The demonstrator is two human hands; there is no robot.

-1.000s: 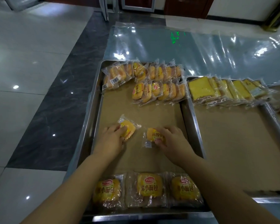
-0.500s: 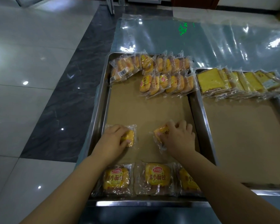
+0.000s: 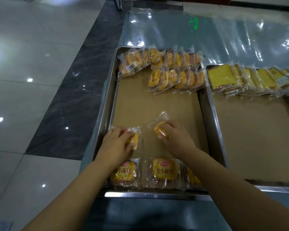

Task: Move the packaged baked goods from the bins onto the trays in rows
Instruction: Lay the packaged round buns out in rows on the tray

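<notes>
A steel tray (image 3: 105, 100) lined with brown paper lies in front of me. My left hand (image 3: 114, 146) grips a small wrapped yellow bun (image 3: 135, 140) lying near the tray's left wall. To its right my right hand (image 3: 175, 139) holds a second wrapped bun (image 3: 159, 129), tilted, its clear wrapper end sticking up. Three larger wrapped buns (image 3: 163, 172) form a row along the tray's near edge; my right forearm covers part of the rightmost. Two overlapping rows of small buns (image 3: 172, 70) fill the tray's far end.
A second paper-lined tray (image 3: 213, 114) touches the first on the right, with a row of wrapped yellow cake slices (image 3: 240, 79) at its far end. Clear plastic sheet (image 3: 207, 32) covers the table beyond. Shiny tiled floor (image 3: 32, 80) is on the left.
Both hands have brought their buns down toward the near row. The left bun has shifted left to the tray wall and lies flat. The right bun has turned in my fingers.
</notes>
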